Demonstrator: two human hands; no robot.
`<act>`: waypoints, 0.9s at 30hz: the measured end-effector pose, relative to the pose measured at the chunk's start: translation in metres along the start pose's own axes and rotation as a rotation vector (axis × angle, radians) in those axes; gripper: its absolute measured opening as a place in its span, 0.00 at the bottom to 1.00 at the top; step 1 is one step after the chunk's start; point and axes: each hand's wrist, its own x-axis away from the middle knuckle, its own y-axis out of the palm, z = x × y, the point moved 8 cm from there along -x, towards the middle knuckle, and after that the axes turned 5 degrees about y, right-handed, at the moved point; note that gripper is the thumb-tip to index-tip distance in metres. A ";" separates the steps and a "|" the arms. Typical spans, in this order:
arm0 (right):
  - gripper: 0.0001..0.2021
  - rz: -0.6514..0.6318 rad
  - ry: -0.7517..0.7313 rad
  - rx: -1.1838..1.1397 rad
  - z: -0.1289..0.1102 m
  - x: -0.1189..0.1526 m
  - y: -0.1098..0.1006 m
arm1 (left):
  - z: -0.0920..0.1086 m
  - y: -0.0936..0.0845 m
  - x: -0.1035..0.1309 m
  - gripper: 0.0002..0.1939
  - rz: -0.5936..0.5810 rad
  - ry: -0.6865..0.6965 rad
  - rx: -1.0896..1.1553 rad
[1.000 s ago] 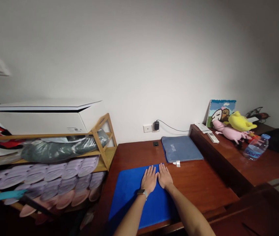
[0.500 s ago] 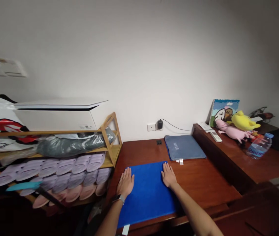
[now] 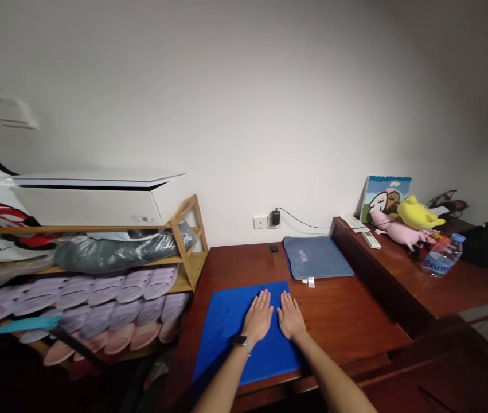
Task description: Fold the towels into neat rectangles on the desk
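Since half a sec ago the L hand [image 3: 258, 319] has shifted from the L edge of the blue cloth [image 3: 226, 321] to nearer its middle, now just beside the R hand [image 3: 291, 319], which is still at the cloth's R edge. Both hands lie flat, palms down, fingers straight & nearly closed up, w/ a narrow gap betw. the two; they & the forearms cover part of the cloth. Cloth is spread flat on the desk [image 3: 338, 321], approx. rectangular, soft matte fabric w/ faint creases; desk is glossy reddish-brown wood. Behind the cloth & to its R: folded grey-blue fabric item [image 3: 321, 258], pale lettering, white tag [image 3: 311, 282] poking out. Straight behind the cloth, on the wall: black plug [image 3: 276, 217] w/ thin cable. Well R of the cloth, on a raised dk wood surface [image 3: 407, 287]: white remote [image 3: 371, 240], clear plastic bottle [image 3: 441, 257] w/ blue cap, pink plush [image 3: 402, 232] & yellow plush [image 3: 418, 213], both rounded, fuzzy-looking. L of the cloth: slatted wooden rack [image 3: 190, 258] w/ white box [image 3: 89, 203] on top, dk bundle [image 3: 114, 252] in shiny clear plastic under it, then lilac slippers [image 3: 132, 287], smooth, rubbery-looking.
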 end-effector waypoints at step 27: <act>0.33 0.087 -0.035 0.003 0.004 0.043 0.016 | -0.047 -0.059 0.080 0.34 0.254 -0.226 -0.086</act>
